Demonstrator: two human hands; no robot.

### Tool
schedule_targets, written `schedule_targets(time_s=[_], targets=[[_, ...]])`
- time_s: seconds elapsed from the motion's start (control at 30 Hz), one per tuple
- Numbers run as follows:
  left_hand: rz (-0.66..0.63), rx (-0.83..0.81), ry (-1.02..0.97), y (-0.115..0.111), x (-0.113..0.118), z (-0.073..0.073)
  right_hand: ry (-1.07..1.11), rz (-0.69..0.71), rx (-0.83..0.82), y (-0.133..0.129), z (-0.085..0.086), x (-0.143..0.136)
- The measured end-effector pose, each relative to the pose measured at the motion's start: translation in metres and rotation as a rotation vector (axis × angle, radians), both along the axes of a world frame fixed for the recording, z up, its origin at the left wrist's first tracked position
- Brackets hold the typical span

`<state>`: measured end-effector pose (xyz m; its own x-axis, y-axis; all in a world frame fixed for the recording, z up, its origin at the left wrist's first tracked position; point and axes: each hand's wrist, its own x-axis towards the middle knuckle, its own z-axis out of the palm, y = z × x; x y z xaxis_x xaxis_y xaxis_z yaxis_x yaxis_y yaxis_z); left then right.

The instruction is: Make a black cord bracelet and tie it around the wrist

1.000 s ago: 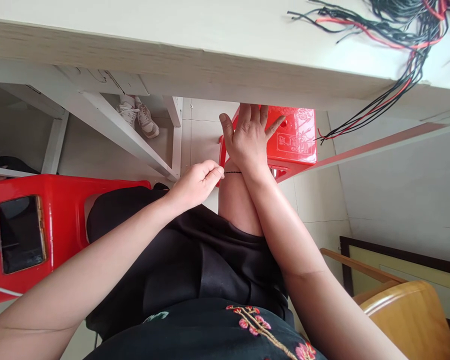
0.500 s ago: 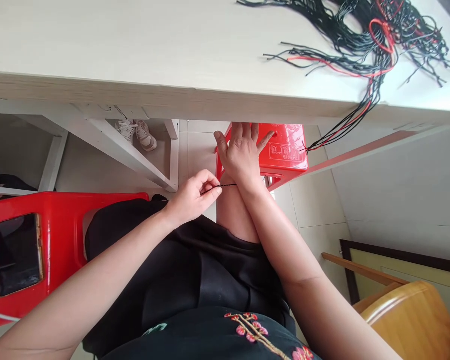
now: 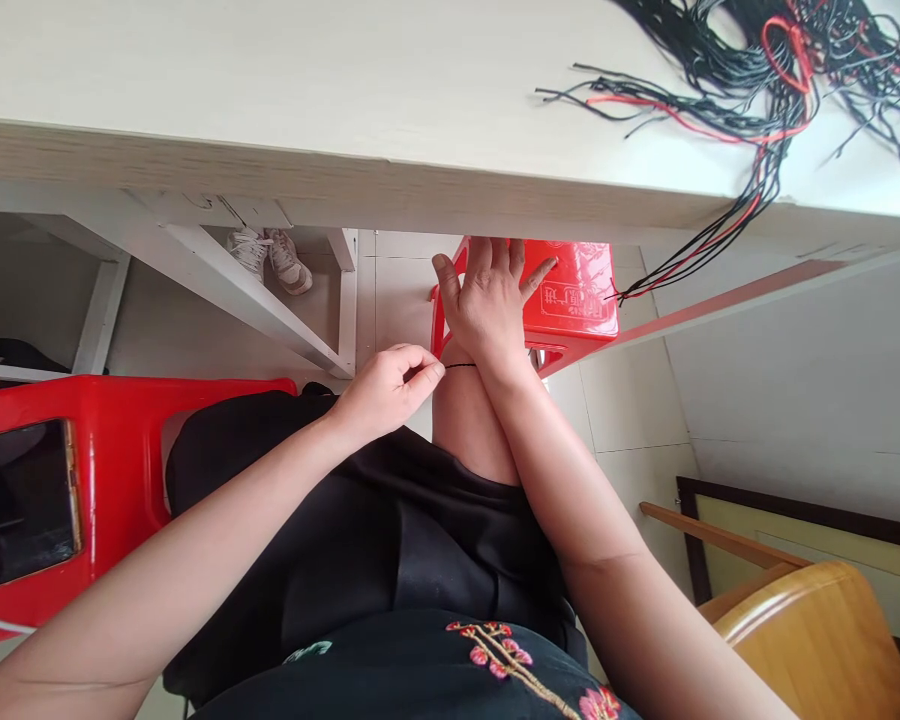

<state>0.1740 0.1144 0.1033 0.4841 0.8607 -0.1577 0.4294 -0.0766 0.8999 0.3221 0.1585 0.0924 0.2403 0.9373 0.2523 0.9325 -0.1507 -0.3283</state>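
Though pinched left, cord (image 3: 459, 366) across right wrist

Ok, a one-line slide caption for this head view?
Below the table, the left hand pinches a thin black cord at the wrist of the open right hand; cord bundle lies above.

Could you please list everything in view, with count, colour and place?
cord: one, black, thin, stretched between the left fingers and the right wrist
cords: a bundle, black with some red, on the table's far right, ends hanging over the edge
table: one, pale wood-look, across the top
stools: two, red, one under the table ahead, one at left
phone: one, dark, on the left stool
shoes: a pair, white, on the floor under the table
chair: one, tan wood, bottom right
left hand: pinching the cord
right hand: open, fingers spread, cord at its wrist
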Motion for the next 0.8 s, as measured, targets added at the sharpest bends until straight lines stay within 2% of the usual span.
schedule_targets(time_s=[0.17, 0.33, 0.8], targets=[[0.017, -0.053, -0.054, -0.0037, -0.0004, -0.0007, -0.005, 0.001, -0.013, -0.0006, 0.0006, 0.0011], [0.035, -0.031, -0.077, -0.0026, -0.0017, -0.0016, -0.004, -0.007, -0.041, -0.0016, 0.0026, 0.0011], [-0.022, 0.037, -0.038, -0.0006, -0.0016, -0.0013, -0.005, -0.014, -0.041, -0.0010, 0.0005, 0.0023]])
